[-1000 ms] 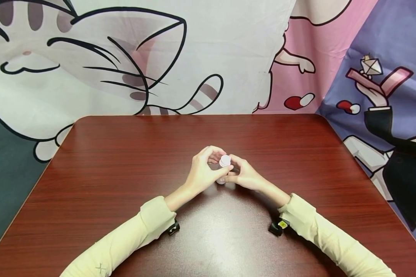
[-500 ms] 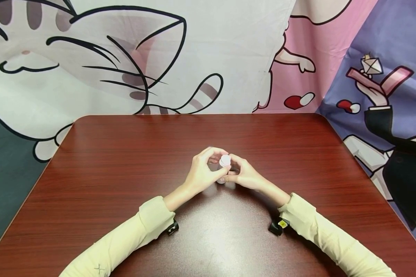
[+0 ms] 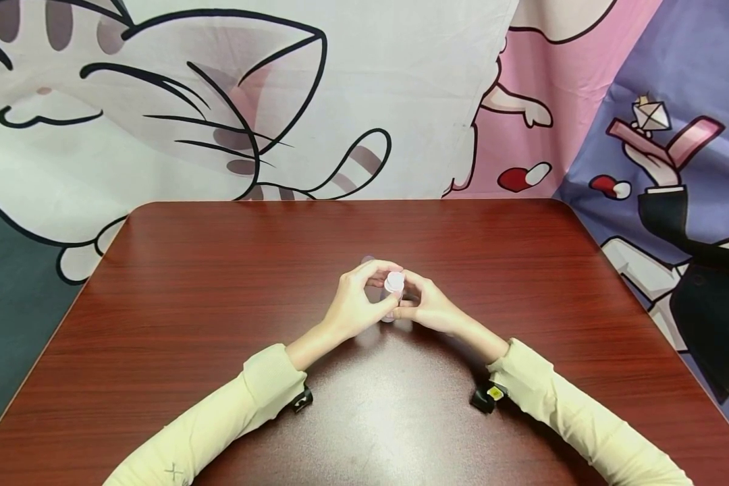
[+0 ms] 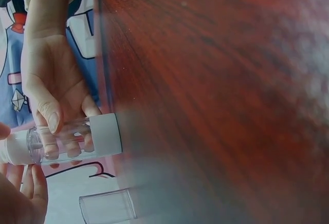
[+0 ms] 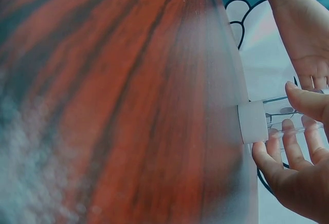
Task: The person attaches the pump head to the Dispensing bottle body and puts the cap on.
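Note:
A small clear bottle (image 4: pixel 67 141) stands upright on the table, its white base (image 4: pixel 106 134) at the tabletop and its white top (image 3: pixel 395 280) upward. My right hand (image 3: pixel 431 307) holds the clear body, thumb on the near side and fingers curled behind. My left hand (image 3: pixel 354 300) pinches the white collar (image 4: pixel 18 147) near the top between thumb and fingers. Behind the left hand, a clear cap (image 4: pixel 108 207) stands on the table; in the head view the hand hides most of it.
The reddish-brown wooden table (image 3: pixel 231 270) extends around both hands. Cartoon-printed cloth (image 3: pixel 425 94) hangs beyond its far edge. A small dark wrist camera (image 3: pixel 302 399) sits under the left cuff, another wrist camera (image 3: pixel 482 398) under the right.
My left thumb has drawn back slightly to the left across the bottle's upper part, and the left fingers have shifted a little, showing more of the clear cap behind. The right hand stays put.

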Motion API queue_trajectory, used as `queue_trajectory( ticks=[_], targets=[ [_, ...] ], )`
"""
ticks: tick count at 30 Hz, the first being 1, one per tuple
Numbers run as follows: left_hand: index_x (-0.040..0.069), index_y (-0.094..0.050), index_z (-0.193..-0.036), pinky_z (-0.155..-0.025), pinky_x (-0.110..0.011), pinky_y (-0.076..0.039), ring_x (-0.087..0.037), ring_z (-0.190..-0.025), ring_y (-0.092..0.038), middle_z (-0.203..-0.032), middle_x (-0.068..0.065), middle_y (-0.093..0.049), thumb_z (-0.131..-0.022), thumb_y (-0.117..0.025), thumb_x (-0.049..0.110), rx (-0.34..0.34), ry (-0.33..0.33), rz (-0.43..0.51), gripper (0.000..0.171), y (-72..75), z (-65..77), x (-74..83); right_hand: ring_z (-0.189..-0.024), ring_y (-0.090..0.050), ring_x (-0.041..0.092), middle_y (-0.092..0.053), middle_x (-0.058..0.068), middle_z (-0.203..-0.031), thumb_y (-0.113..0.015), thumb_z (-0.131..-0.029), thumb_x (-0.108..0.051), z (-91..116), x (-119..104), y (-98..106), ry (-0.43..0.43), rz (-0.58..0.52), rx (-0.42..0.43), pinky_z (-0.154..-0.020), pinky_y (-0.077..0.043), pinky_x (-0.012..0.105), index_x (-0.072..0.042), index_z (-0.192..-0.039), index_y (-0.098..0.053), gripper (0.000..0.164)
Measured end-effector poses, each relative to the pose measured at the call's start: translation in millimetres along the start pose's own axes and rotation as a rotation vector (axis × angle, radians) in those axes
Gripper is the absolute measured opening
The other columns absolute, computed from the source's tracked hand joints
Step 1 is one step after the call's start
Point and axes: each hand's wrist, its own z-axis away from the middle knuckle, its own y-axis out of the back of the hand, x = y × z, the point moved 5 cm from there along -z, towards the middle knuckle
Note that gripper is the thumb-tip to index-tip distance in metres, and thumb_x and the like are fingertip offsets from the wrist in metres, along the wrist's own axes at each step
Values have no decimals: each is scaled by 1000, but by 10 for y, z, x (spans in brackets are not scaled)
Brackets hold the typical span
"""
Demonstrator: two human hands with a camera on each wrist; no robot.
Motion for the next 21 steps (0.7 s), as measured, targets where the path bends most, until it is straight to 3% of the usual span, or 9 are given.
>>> queue_trajectory(
  ticks=[11, 21],
  targets=[
    [5, -65, -112, -82, -32, -57, -16, -94, -66, -103, -6, -71, -78, -75, 12, 1, -9, 9, 36, -32, 0, 18, -109, -58, 13, -58, 23, -125, -73, -77, 3, 10, -6, 16, 33, 84, 14, -93, -54, 26, 4, -131, -49, 59],
    [6, -66, -105, -80, -37, -59, -18, -88, -67, -100, -8, -67, -70, -86, 17, 146, 23, -3, 41, 6, -21, 37, -99, -60, 4, -60, 19, -117, -75, -76, 3, 0, -14, 16, 54, 94, 6, -91, -52, 23, 4, -122, -54, 51]
  ],
)
